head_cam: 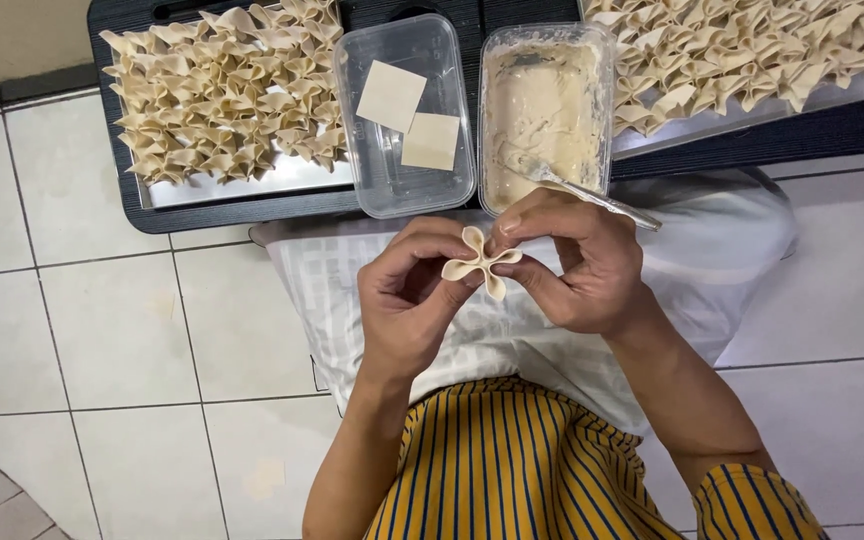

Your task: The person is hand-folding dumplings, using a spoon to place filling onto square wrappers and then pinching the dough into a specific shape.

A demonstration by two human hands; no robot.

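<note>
Both hands meet over my lap and pinch one small folded dumpling (480,262) of pale dough, shaped like a four-petal bow. My left hand (410,295) grips its left side with thumb and fingers. My right hand (572,265) pinches its right side. Just beyond the hands stands a clear tub of beige filling paste (542,110) with a metal spoon (592,195) resting in it. To its left a clear tub (377,170) holds two square dough wrappers (392,95).
A metal tray (282,180) at the left is packed with several folded dumplings (222,90). Another tray (752,115) at the right holds more. All stand on a low black table (202,212). White floor tiles surround me; a pale cloth (332,290) covers my lap.
</note>
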